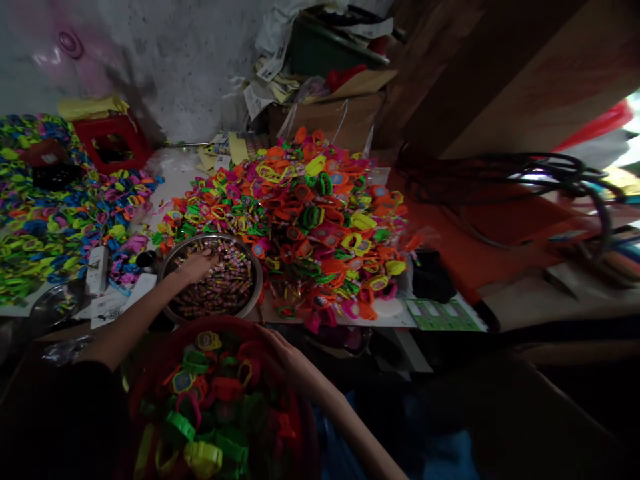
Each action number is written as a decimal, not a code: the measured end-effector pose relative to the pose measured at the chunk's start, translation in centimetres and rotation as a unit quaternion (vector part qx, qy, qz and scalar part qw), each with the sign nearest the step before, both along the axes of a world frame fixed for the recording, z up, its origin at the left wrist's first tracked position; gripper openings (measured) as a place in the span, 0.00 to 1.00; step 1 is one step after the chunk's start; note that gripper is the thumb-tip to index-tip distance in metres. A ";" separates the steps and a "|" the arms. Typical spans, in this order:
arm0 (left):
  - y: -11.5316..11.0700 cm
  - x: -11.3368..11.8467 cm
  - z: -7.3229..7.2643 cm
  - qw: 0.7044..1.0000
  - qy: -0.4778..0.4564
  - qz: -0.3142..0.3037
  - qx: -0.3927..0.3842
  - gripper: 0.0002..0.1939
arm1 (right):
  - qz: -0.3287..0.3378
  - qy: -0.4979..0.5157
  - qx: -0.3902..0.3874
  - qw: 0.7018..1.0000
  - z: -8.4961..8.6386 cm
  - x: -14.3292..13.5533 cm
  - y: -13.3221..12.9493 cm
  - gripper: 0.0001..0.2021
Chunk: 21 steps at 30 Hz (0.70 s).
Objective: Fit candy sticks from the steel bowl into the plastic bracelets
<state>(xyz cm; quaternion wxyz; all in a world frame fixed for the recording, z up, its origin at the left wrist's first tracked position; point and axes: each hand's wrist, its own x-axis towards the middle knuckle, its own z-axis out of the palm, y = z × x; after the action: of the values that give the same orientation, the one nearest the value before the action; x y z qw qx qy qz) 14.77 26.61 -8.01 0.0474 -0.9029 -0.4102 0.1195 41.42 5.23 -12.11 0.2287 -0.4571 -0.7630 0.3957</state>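
Observation:
My left hand [196, 268] reaches into a round metal bowl [257, 283] full of small wrapped pieces [227, 280]. Its fingertips are among the pieces, too dim and blurred to show whether they pinch any. Below the bowl stands a big red basin [305, 427], holding green, yellow, orange and pink toy watches [203, 457]. My right hand [279, 348] grips the basin's far right rim, with its fingers partly hidden. Behind the bowl and to its right, a large heap of similar bright watches [320, 227] covers the tabletop.
More colourful watches [35, 233] spread across the left side, near a red stool [113, 143] and a white power strip [97, 270]. A small metal bowl [57, 303] sits at the left edge. Behind the heap is a cardboard box [335, 120]; black cables [480, 177] lie at right.

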 end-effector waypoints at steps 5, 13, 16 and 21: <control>-1.0 -0.4 -0.4 0.999 -0.022 0.036 -0.020 0.19 | -0.007 0.001 0.008 1.000 -0.1 -0.2 0.0 0.25; -0.3 3.4 -2.5 0.994 -0.069 0.062 -0.060 0.23 | -0.015 -0.002 0.006 1.000 0.2 -0.3 -0.2 0.26; 0.6 5.2 -3.1 0.994 -0.063 0.055 -0.068 0.22 | -0.022 -0.004 0.004 1.000 0.1 -0.4 -0.3 0.26; 1.8 7.0 -2.9 0.994 -0.010 0.060 -0.094 0.15 | -0.017 -0.010 -0.002 1.000 -0.2 -0.4 -0.2 0.27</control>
<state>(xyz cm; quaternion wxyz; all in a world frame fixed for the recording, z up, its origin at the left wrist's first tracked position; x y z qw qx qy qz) 21.73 28.41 -10.95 -0.0486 -0.8784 -0.4508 0.1513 41.05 5.00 -12.33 0.2268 -0.4748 -0.7564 0.3887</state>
